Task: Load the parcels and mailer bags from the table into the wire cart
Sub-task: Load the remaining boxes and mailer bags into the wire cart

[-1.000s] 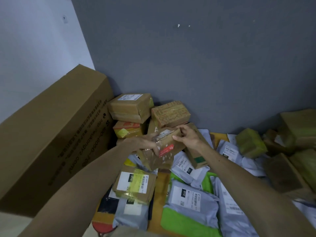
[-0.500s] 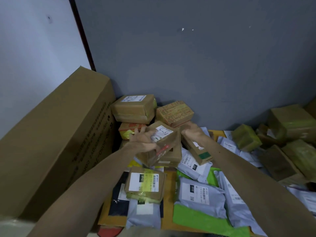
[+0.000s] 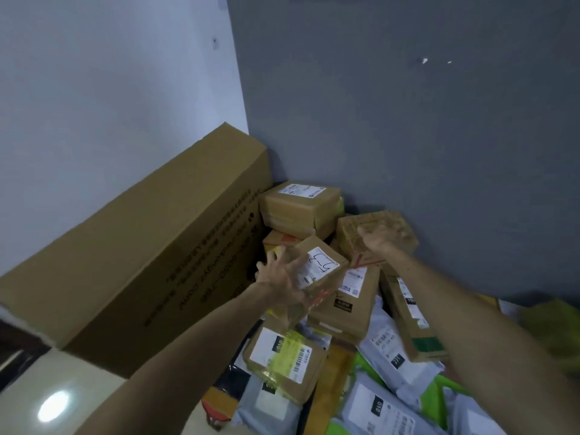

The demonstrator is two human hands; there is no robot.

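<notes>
My left hand (image 3: 284, 282) grips a small taped cardboard box (image 3: 323, 265) with a handwritten white label, tilted above the pile. My right hand (image 3: 381, 235) lies on top of a printed cardboard box (image 3: 354, 233) near the grey wall, fingers closing over it. Below them sit more brown parcels: a flat box with a black logo (image 3: 345, 302), a box with a yellow-green taped label (image 3: 285, 361) and a long box with a green stripe (image 3: 411, 321). Grey mailer bags (image 3: 384, 350) lie on the table around them. The wire cart is out of view.
A big long carton (image 3: 150, 246) leans along the white wall at left. Two stacked boxes (image 3: 301, 205) fill the corner. Green and orange packets (image 3: 433, 400) lie under the mailer bags. A glossy floor (image 3: 47, 400) shows at the lower left.
My right hand left the labelled box and moved up onto the printed box by the wall. My left hand kept the labelled box. The view swung left.
</notes>
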